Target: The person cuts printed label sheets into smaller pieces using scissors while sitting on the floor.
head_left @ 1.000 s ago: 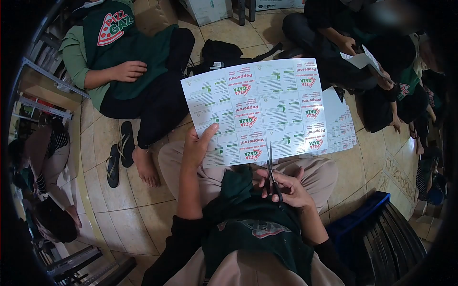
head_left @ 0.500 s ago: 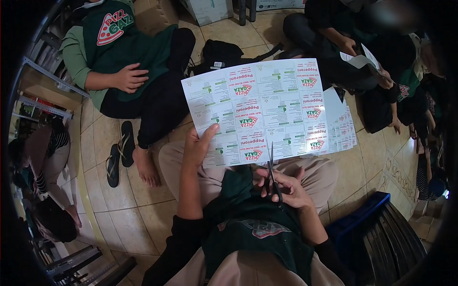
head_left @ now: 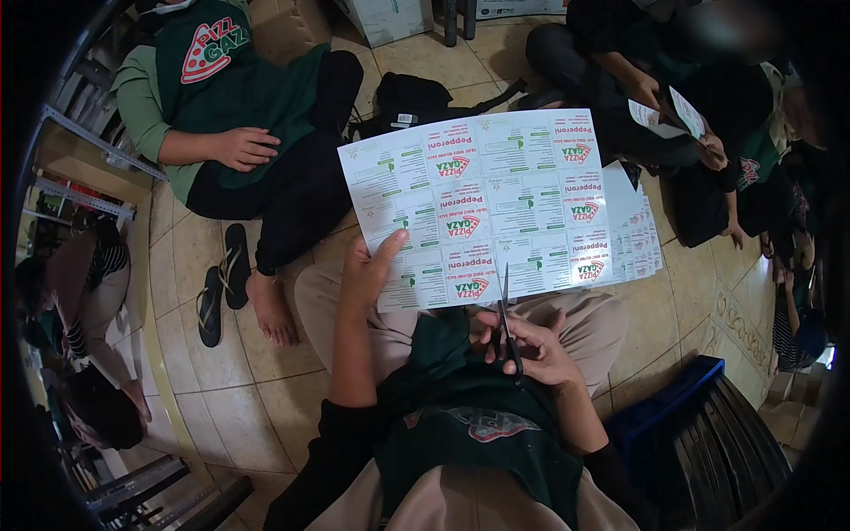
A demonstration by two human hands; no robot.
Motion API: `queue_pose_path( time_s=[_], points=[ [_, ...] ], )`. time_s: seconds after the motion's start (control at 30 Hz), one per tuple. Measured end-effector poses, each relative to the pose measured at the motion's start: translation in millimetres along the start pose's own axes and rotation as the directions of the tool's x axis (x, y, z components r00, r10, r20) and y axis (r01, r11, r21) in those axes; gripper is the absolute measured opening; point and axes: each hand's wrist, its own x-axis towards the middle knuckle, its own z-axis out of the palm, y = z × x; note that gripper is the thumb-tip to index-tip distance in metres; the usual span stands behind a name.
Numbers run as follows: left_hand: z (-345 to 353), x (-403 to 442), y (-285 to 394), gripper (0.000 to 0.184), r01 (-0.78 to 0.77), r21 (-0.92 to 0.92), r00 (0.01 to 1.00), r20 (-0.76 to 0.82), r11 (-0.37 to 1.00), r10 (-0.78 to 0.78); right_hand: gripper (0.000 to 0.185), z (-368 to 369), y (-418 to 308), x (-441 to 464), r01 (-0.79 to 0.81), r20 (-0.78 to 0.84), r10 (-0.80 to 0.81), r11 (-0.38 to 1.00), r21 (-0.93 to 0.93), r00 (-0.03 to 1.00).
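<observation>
My left hand (head_left: 376, 270) pinches the left side of a large printed sheet (head_left: 469, 212), its thumb on top. Rows of labels reading "Pizza Gaza" and "Pepperoni" cover the sheet, which is held up over my lap. Dark-handled scissors (head_left: 506, 305) are in my right hand (head_left: 538, 347), fingers round the handles. Their blades point away from me and overlap the sheet's lower edge near its middle. Whether they have cut into the paper I cannot tell. More printed sheets (head_left: 639, 234) lie on the floor beyond the right edge.
A person in a green apron (head_left: 248, 97) sits at the far left, near black flip-flops (head_left: 221, 288). Another person's hand (head_left: 711, 152) holds a paper at upper right. A black bag (head_left: 407, 99) lies ahead; a blue crate (head_left: 651, 398) stands at my right.
My hands, the sheet and the scissors are almost still. At upper right, the other person's paper has shifted and now shows its printed side. The seated person's hand has moved slightly.
</observation>
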Motion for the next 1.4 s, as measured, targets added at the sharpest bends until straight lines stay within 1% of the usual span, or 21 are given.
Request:
queue_pose_path(
  time_s=[0.13, 0.2, 0.37, 0.5, 0.57, 0.8, 0.87, 1.07, 1.17, 1.23, 1.33, 1.4],
  points=[
    [0, -1, 1, 0.025, 0.027, 0.013, 1.000, -0.009, 1.000, -0.027, 0.067, -1, 2, -1, -0.008, -0.021, 0.008, 1.000, 0.007, 1.000],
    [1, -1, 3, 0.025, 0.014, 0.008, 1.000, -0.011, 1.000, -0.014, 0.066, -1, 2, -1, -0.011, -0.026, 0.012, 1.000, 0.016, 1.000],
    [-1, -1, 2, 0.024, -0.013, 0.011, 1.000, -0.019, 1.000, 0.013, 0.064, -2, 8, -2, -0.008, -0.092, -0.001, 0.994, -0.107, 0.996],
    [-1, -2, 3, 0.024, -0.032, 0.030, 0.999, -0.021, 0.999, 0.033, 0.062, -3, 11, -2, -0.006, -0.128, -0.016, 0.986, -0.168, 0.992],
    [-2, -1, 2, 0.024, -0.041, 0.034, 0.999, -0.015, 0.999, 0.041, 0.060, -3, 12, -2, 0.029, -0.136, -0.061, 0.974, -0.224, 0.989],
    [-2, -1, 1, 0.024, -0.051, 0.013, 0.999, -0.015, 0.999, 0.051, 0.058, -1, 10, -2, 0.015, -0.167, -0.053, 0.975, -0.220, 0.985],
    [-2, -1, 0, 0.024, -0.052, 0.005, 0.999, -0.013, 0.999, 0.052, 0.057, -3, 13, -2, 0.006, -0.167, -0.055, 0.959, -0.283, 0.984],
    [-3, 0, 0, 0.024, -0.063, 0.034, 0.998, -0.023, 0.997, 0.064, 0.056, 1, 5, 1, 0.018, -0.177, -0.076, 0.951, -0.308, 0.981],
    [-4, 0, -1, 0.024, -0.043, 0.030, 0.999, -0.017, 0.999, 0.044, 0.056, 1, 3, 0, -0.029, -0.182, -0.030, 0.950, -0.311, 0.983],
    [-4, 1, -2, 0.025, -0.070, 0.041, 0.998, -0.007, 0.997, 0.070, 0.056, 1, 3, 1, -0.022, -0.186, -0.040, 0.948, -0.318, 0.982],
    [-3, 0, -1, 0.025, -0.072, 0.068, 0.997, -0.024, 0.995, 0.073, 0.056, 2, 1, 2, -0.016, -0.186, -0.048, 0.944, -0.330, 0.981],
    [-3, 0, -1, 0.024, -0.056, 0.054, 0.998, -0.008, 0.997, 0.057, 0.056, 1, 1, 1, -0.017, -0.182, -0.047, 0.942, -0.334, 0.982]
  ],
)
